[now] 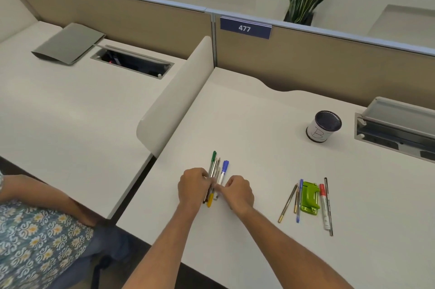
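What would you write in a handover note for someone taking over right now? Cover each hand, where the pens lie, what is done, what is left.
Left hand: grip curled on the pen bundle, at its left side.
Right hand: grip pinches the same bundle from the right.
Done: bundle gathered side by side, lying on the desk.
Second group, with green tool and red marker, lies untouched to the right.
Pen cup stands upright farther back; no pens stick out.
Left, probably: lift the bundle, then handle the second group.
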The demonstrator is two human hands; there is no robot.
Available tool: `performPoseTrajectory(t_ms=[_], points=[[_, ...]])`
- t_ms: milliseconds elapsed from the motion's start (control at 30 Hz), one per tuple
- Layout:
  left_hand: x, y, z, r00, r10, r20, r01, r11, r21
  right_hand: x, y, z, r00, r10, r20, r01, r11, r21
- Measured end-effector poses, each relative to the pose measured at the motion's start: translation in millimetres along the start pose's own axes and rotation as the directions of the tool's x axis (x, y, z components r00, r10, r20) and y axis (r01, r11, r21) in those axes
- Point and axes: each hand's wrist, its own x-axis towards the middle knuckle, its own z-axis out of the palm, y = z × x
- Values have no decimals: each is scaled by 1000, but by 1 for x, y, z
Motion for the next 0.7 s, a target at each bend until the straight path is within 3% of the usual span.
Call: performPoseTrajectory(t_ms=[200, 333, 500, 700], points=[[-12, 9, 7, 997, 67, -39, -68, 998, -16, -27, 31, -30, 993, -73, -89, 73, 997, 1], [-36, 36, 39, 980, 196, 41, -192, 978, -84, -52, 74, -64, 973, -54, -226, 71, 995, 69], [-75, 78, 85, 959, 244, 142, -212, 956, -205, -78, 130, -118, 908, 33, -419, 42, 985, 168], [-108, 123, 120, 932, 283, 228, -258, 957, -134, -79, 189, -174, 840, 211, -500, -85, 961, 263]])
